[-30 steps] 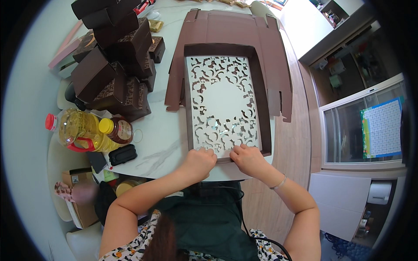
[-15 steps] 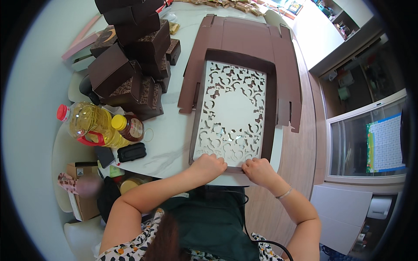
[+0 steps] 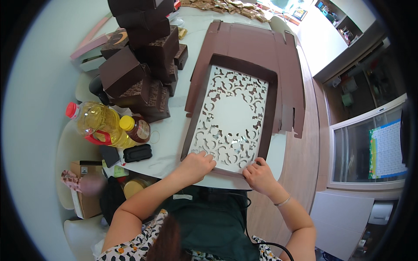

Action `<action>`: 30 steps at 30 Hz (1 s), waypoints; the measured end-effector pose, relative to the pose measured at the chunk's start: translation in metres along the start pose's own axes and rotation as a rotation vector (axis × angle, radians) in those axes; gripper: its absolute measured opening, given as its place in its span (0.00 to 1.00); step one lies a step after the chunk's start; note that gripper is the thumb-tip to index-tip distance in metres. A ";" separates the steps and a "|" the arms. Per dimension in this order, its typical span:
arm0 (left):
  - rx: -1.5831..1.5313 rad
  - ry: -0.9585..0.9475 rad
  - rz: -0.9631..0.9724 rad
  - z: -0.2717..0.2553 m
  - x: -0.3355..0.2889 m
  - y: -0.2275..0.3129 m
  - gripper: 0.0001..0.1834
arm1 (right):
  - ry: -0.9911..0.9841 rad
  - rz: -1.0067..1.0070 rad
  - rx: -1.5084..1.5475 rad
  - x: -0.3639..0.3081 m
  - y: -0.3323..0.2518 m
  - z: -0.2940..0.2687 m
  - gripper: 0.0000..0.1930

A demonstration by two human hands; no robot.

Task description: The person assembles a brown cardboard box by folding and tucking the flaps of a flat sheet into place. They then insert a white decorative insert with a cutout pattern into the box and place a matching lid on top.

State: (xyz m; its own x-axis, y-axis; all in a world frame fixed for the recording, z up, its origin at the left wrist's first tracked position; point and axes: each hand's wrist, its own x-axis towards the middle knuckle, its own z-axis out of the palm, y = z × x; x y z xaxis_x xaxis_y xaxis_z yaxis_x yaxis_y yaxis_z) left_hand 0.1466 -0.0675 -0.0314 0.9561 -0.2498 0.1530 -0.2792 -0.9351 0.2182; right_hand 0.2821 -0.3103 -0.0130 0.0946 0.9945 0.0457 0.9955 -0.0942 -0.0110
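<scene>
A shallow dark brown cardboard box (image 3: 273, 102) lies slanted in front of me on the table. Its inside floor is a white panel (image 3: 233, 114) cut through with a scrolling pattern around a plain round middle. At the near wall, toward the left corner, my left hand (image 3: 198, 166) is closed over the rim, its fingertips curled inside. My right hand (image 3: 260, 175) pinches the near right corner, with fingers against the right wall. Under the far part of the box lies a flat, unfolded brown cardboard sheet (image 3: 252, 41) with slotted flaps.
Dark brown boxes (image 3: 150, 56) are stacked at the left. Nearer stand an oil bottle (image 3: 98, 124) with a red cap and a small yellow-capped bottle (image 3: 140, 130), beside a black case (image 3: 137, 153). Gold packets (image 3: 226, 6) lie along the table's far end. A black cable (image 3: 272, 242) hangs by my right side.
The box has turned slightly, its near end swinging left over the table. My left hand has slid left along the near wall, and my right hand has moved onto the right corner.
</scene>
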 end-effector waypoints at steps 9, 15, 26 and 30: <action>0.022 0.119 0.071 -0.012 -0.008 0.005 0.05 | 0.082 0.132 -0.044 -0.009 -0.012 -0.014 0.11; 0.115 0.346 0.144 -0.078 0.011 0.025 0.06 | 0.259 0.215 -0.129 -0.021 -0.016 -0.094 0.09; 0.585 0.702 0.268 -0.336 0.097 0.007 0.03 | 0.690 0.185 -0.470 0.028 0.045 -0.320 0.15; 0.632 0.404 0.058 -0.420 0.092 0.001 0.06 | 0.817 -0.045 -0.439 0.106 0.083 -0.372 0.16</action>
State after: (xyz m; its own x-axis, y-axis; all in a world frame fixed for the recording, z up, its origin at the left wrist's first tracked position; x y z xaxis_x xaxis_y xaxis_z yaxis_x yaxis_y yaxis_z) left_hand 0.1969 0.0144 0.3874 0.8007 -0.3053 0.5154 -0.1077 -0.9197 -0.3776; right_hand 0.3768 -0.2303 0.3623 -0.1356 0.6716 0.7284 0.8956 -0.2313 0.3800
